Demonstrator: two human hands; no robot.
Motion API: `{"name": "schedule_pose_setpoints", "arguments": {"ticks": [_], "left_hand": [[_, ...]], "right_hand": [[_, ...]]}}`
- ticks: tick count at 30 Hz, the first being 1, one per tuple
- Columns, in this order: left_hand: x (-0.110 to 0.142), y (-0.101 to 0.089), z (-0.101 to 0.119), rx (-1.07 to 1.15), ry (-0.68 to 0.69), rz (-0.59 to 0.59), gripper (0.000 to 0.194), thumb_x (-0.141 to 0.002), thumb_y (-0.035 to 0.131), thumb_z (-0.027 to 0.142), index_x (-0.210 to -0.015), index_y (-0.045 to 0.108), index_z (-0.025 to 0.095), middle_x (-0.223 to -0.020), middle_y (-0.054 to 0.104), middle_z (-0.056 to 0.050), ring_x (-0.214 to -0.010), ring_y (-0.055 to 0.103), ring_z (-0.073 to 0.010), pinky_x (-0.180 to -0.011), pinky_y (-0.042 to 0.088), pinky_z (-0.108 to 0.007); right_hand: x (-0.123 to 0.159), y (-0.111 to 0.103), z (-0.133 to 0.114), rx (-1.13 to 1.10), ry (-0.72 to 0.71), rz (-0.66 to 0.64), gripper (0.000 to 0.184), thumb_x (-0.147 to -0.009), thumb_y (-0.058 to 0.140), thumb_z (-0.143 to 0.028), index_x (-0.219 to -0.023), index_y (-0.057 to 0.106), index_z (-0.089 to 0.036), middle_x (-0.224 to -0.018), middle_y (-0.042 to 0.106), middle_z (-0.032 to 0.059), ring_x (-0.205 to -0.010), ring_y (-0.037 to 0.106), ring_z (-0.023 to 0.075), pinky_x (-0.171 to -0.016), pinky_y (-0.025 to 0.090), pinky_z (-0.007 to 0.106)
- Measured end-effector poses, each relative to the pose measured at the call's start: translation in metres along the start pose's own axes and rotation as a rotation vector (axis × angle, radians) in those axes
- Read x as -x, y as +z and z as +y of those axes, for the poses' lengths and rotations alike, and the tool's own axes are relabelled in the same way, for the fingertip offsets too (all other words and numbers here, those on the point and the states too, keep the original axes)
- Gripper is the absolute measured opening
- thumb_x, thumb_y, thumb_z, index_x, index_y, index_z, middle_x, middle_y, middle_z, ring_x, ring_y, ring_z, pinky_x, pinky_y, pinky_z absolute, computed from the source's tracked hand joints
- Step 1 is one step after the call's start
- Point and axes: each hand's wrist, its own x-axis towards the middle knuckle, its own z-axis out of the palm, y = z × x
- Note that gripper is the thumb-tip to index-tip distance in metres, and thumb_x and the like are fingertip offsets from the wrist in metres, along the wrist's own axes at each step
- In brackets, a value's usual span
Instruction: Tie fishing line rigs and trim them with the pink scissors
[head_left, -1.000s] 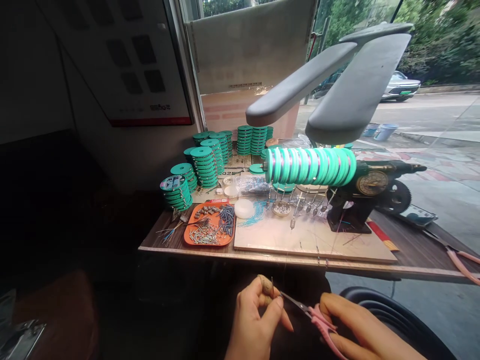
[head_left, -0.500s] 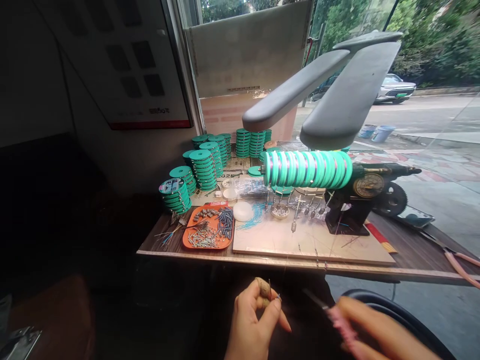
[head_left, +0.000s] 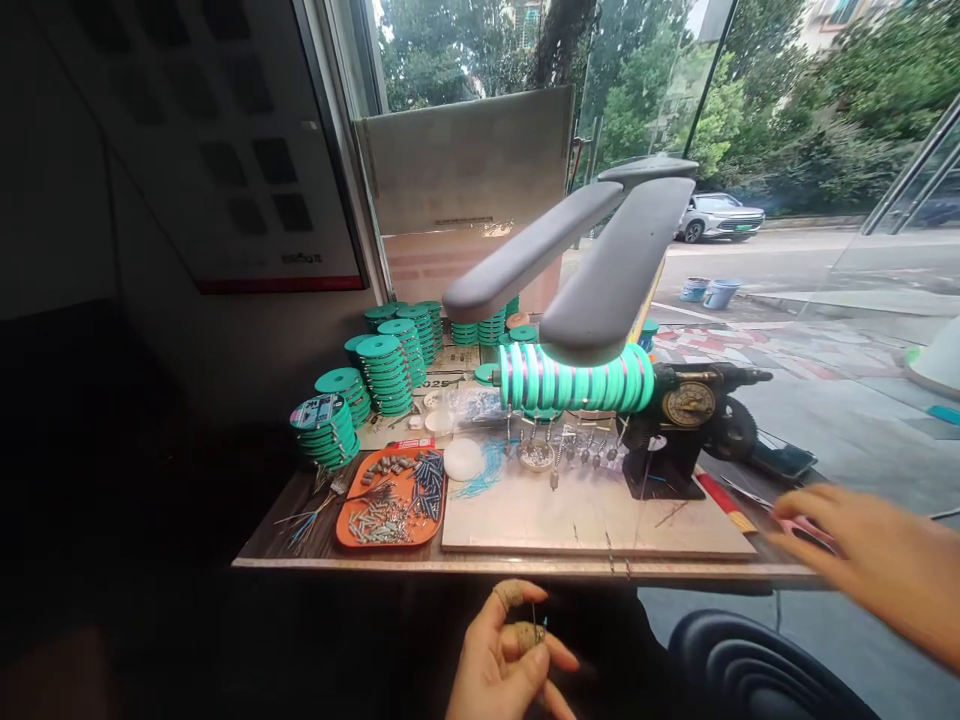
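My left hand [head_left: 506, 655] is below the table edge, thumb and fingers pinched together, with tan wraps on two fingers. It pinches a small thin metal piece [head_left: 535, 618] with a bit of blue at it; its exact kind is too small to make out. My right hand [head_left: 847, 545] is over the table's right end, fingers around the pink handles of scissors [head_left: 806, 530], whose blades point left across the tabletop. The handles are partly hidden by the fingers.
An orange tray [head_left: 349, 538] of small metal parts stands beside a pale board [head_left: 525, 535]. Stacked green spools [head_left: 382, 375] rise at the back left. More green spools [head_left: 577, 385] sit on a black winding machine [head_left: 667, 450], under a grey lamp [head_left: 600, 290].
My right hand has moved up and right from near my left hand, where it held a blurred pink-handled tool, to the table's right end. My left hand keeps its pinch. The view has shifted.
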Motion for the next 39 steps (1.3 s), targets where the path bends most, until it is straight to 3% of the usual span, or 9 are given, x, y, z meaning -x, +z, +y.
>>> {"name": "schedule_pose_setpoints", "arguments": {"ticks": [4, 8, 10, 13, 21, 25, 30, 36, 39], "left_hand": [[-0.004, -0.003, -0.007, -0.031, -0.044, -0.075, 0.038, -0.069, 0.066, 0.044, -0.089, 0.047, 0.018, -0.068, 0.069, -0.001, -0.038, 0.059, -0.0074, -0.038, 0.04, -0.015], [-0.004, -0.012, -0.005, -0.1, -0.074, -0.096, 0.059, -0.065, 0.068, 0.048, -0.108, 0.042, 0.017, -0.068, 0.071, -0.004, -0.037, 0.055, -0.0055, -0.038, 0.039, -0.014], [-0.004, -0.014, 0.001, -0.127, -0.12, -0.096, 0.055, -0.064, 0.07, 0.046, -0.102, 0.045, 0.015, -0.066, 0.071, -0.005, -0.034, 0.051, -0.0028, -0.036, 0.034, -0.011], [-0.007, -0.01, 0.014, -0.085, -0.159, -0.122, 0.045, -0.061, 0.072, 0.046, -0.079, 0.046, 0.015, -0.062, 0.07, -0.005, -0.031, 0.05, -0.0045, -0.033, 0.031, -0.012], [-0.011, 0.004, 0.036, 0.038, -0.181, 0.033, 0.041, -0.061, 0.073, 0.032, -0.09, 0.053, 0.012, -0.062, 0.069, -0.003, -0.033, 0.052, -0.006, -0.037, 0.036, -0.016], [-0.004, 0.001, 0.047, -0.457, -0.064, 0.026, 0.044, -0.076, 0.055, 0.026, -0.117, 0.045, 0.017, -0.069, 0.068, -0.003, -0.038, 0.053, -0.0099, -0.042, 0.038, -0.021], [-0.023, 0.006, 0.073, -1.654, 0.387, 0.293, 0.024, -0.082, 0.04, 0.01, -0.081, 0.063, 0.019, -0.072, 0.067, -0.007, -0.069, 0.062, -0.0233, -0.064, 0.043, -0.035], [-0.05, 0.012, 0.071, -1.717, 0.516, 0.316, 0.026, -0.079, 0.045, 0.007, -0.09, 0.064, 0.021, -0.096, 0.063, -0.009, -0.092, 0.054, -0.0257, -0.082, 0.039, -0.043], [-0.049, 0.016, 0.067, -1.414, 0.535, 0.336, 0.031, -0.075, 0.047, 0.006, -0.099, 0.06, 0.02, -0.097, 0.06, -0.008, -0.087, 0.054, -0.0216, -0.078, 0.041, -0.036]], "right_hand": [[0.016, 0.008, -0.106, -0.308, -0.528, 0.003, 0.033, -0.082, 0.041, -0.014, -0.112, 0.056, -0.018, -0.117, 0.058, 0.0119, -0.101, 0.058, 0.0199, -0.079, 0.049, 0.029], [0.011, 0.024, -0.158, -0.353, -0.641, -0.112, 0.028, -0.072, 0.054, -0.008, -0.1, 0.058, -0.014, -0.088, 0.067, 0.0084, -0.076, 0.062, 0.0191, -0.064, 0.049, 0.027], [0.001, 0.027, -0.158, -0.321, -0.593, -0.128, 0.013, -0.07, 0.057, -0.006, -0.079, 0.06, -0.016, -0.069, 0.063, 0.0031, -0.062, 0.058, 0.0165, -0.055, 0.043, 0.024], [-0.011, 0.026, -0.149, -0.272, -0.579, -0.071, 0.017, -0.071, 0.055, -0.001, -0.066, 0.056, -0.017, -0.061, 0.058, 0.0004, -0.055, 0.052, 0.014, -0.051, 0.035, 0.023], [-0.006, 0.018, -0.149, -0.404, -0.567, -0.193, 0.012, -0.084, 0.047, -0.016, -0.083, 0.059, -0.019, -0.072, 0.059, 0.0027, -0.066, 0.053, 0.0161, -0.058, 0.036, 0.025], [-0.015, 0.025, -0.138, -0.28, -0.517, -0.131, 0.022, -0.087, 0.041, -0.019, -0.076, 0.06, -0.019, -0.068, 0.061, 0.0027, -0.063, 0.056, 0.0155, -0.057, 0.037, 0.024], [-0.042, 0.038, -0.134, -0.097, -0.252, -0.084, 0.023, -0.087, 0.042, -0.023, -0.089, 0.065, -0.019, -0.065, 0.068, 0.0068, -0.059, 0.063, 0.0214, -0.052, 0.037, 0.026], [-0.067, 0.049, -0.158, -0.043, -0.045, -0.005, 0.018, -0.081, 0.051, -0.024, -0.083, 0.068, -0.018, -0.057, 0.068, 0.0082, -0.051, 0.063, 0.0246, -0.044, 0.027, 0.025], [-0.058, 0.051, -0.166, -0.083, -0.054, 0.04, 0.019, -0.081, 0.049, -0.021, -0.078, 0.068, -0.02, -0.056, 0.066, 0.0051, -0.05, 0.06, 0.0209, -0.047, 0.028, 0.025]]}}
